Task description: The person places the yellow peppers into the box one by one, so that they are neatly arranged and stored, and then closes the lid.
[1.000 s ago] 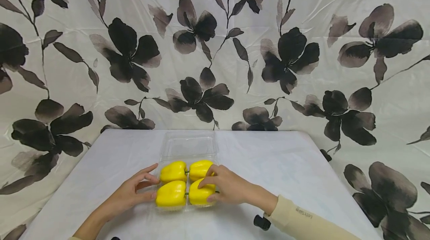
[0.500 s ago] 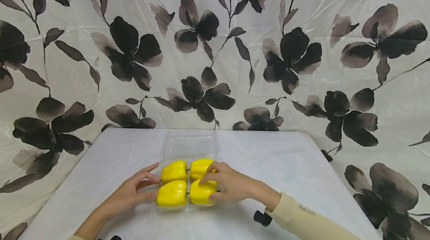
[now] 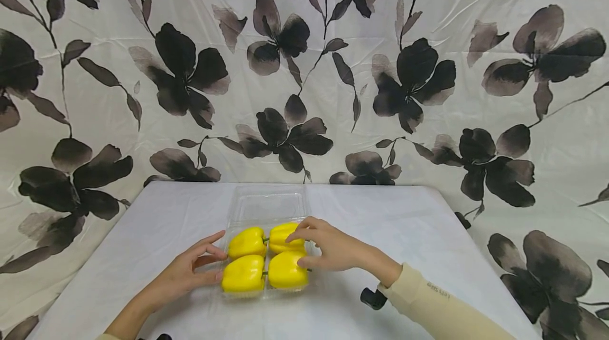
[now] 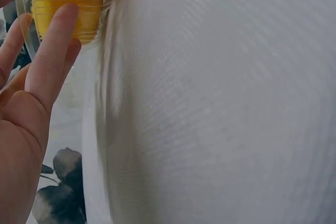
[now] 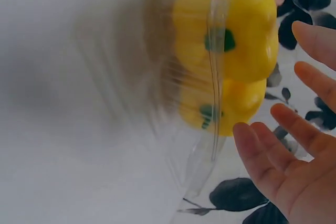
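Observation:
Yellow bell peppers sit in two rows in a clear plastic clamshell box, whose lid [image 3: 271, 208] lies folded back behind them. They are a front left pepper [image 3: 243, 274], a front right pepper [image 3: 287, 272], a back left pepper [image 3: 246, 242] and a back right pepper [image 3: 280, 235]. My left hand [image 3: 190, 268] touches the box's left side with extended fingers; its wrist view shows the fingertips against the ribbed wall [image 4: 93, 22]. Over the right-hand peppers hovers my right hand [image 3: 335, 247], fingers loosely bent. In its wrist view, the fingers [image 5: 257, 153] appear apart from the peppers.
A white cloth covers the table [image 3: 380, 223]. Behind it hangs a pale curtain [image 3: 352, 155] printed with dark flowers. A small black device [image 3: 373, 299] is at the right wrist, and part of another [image 3: 164, 337] shows at the bottom edge near the left arm.
My right hand has lifted off the front right pepper and shifted back and slightly right, uncovering that pepper. My left hand stays at the box's left side.

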A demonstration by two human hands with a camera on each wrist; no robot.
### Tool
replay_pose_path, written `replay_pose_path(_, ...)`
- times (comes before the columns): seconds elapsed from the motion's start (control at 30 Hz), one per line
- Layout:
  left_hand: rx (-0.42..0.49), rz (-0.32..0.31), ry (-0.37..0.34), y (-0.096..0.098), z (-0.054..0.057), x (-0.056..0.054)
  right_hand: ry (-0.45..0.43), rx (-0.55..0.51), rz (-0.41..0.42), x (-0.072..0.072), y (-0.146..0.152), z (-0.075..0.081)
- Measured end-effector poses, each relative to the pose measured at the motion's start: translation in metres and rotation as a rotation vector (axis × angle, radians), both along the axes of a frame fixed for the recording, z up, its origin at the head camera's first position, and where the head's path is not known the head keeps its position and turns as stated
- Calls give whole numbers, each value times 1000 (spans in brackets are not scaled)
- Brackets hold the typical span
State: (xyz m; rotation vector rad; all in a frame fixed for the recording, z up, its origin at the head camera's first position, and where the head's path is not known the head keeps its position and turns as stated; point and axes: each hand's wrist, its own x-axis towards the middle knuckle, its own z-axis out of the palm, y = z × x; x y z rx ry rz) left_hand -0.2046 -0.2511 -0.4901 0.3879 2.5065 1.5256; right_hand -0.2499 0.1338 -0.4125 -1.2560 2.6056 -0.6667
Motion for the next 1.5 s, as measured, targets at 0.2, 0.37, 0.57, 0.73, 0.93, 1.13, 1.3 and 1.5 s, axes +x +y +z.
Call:
replay_pose_path(0.2, 4, -8, 10, 0, 0, -1, -23, -88, -82, -18, 4, 3)
replay_pose_path(0.37, -9, -4, 11, 0, 0, -1, -33, -162, -152, -36, 6, 0)
replay_pose_path(0.57, 9, -10, -2, 0, 1, 1, 7, -195, -252, -57, 3, -9)
replay_pose_path(0.73, 12, -5, -14, 0, 2, 1, 7, -229, -303, -71, -1, -17)
replay_pose_path(0.93, 10, -3, -21, 0, 2, 0, -22, -237, -335, -84, -5, -24)
replay_pose_path(1.13, 14, -10, -22, -1, 2, 0, -44, -253, -391, -96, -7, -33)
replay_pose_path(1.3, 24, -24, -15, -3, 0, -1, -101, -282, -446, -102, -7, -38)
replay_pose_path(1.5, 23, -29, -9, -3, 0, -1, -170, -307, -478, -110, -6, -47)
